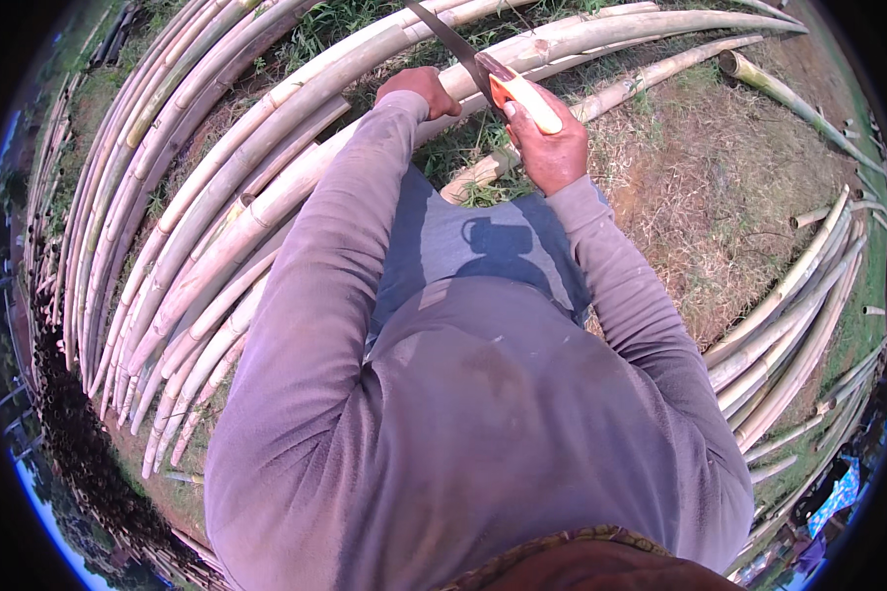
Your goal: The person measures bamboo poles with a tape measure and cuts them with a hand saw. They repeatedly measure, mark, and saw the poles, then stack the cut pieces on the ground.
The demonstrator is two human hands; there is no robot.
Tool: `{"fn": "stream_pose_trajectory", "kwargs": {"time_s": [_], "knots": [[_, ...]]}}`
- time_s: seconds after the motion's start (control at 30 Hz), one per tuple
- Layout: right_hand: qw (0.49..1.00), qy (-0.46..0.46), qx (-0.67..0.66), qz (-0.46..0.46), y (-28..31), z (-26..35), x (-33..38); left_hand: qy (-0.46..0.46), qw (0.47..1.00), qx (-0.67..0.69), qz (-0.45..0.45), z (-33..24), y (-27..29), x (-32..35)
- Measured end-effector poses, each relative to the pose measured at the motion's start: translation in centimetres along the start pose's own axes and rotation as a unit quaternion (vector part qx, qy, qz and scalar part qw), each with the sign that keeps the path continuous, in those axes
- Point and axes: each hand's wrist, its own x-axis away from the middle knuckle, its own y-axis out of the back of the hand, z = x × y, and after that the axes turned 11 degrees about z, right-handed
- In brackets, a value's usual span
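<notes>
While the person stood bent over the ground, the right hand (550, 148) was closed round the pale orange-edged handle of a knife (483, 74), its dark blade running up and left toward the top edge. The left hand (419, 91) was closed on a bamboo pole (365, 148) that ran from lower left to upper right beneath both hands; the fingers wrapped under it and could not be seen. The blade lay over that pole, just beside the left hand — whether it touched could not be told.

Around the work lay one large stack of poles (168, 197) on the left, too many and too overlapped to count, and a smaller bundle (798, 315) on the right, roughly ten visible. One greenish pole (788, 98) lay apart at the upper right, with a few short offcuts (813, 215) near it. Dry grass (700, 197) covered the ground between the two heaps.

The person's own purple sleeves and torso (463, 414) filled the middle of the view and hid the ground and pole ends beneath them.
</notes>
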Motion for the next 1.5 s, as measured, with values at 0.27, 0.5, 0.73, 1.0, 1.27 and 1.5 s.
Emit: {"fn": "stream_pose_trajectory", "kwargs": {"time_s": [0.27,0.5,0.73,1.0,1.27,1.5], "knots": [[0.998,-0.010,-0.056,0.019,7.2,2.8,20.9,0.014,0.999,0.013,0.028,1.9,0.1,0.6],[1.000,0.006,-0.011,0.013,0.0,1.1,-0.2,-0.016,1.000,-0.001,0.000,0.2,-0.2,-0.2],[0.998,0.004,-0.042,0.043,7.0,2.9,20.0,0.031,0.999,0.006,0.023,2.0,0.0,1.3],[1.000,0.021,0.014,0.005,0.4,0.8,0.1,0.007,1.000,-0.015,0.012,-0.5,0.0,0.0],[0.998,0.010,-0.054,0.036,7.4,3.0,20.5,0.020,1.000,-0.003,0.017,1.8,-0.3,0.7],[1.000,0.004,0.011,0.025,0.3,0.7,-1.2,0.006,0.999,-0.023,-0.027,-0.7,-0.4,0.5]]}}
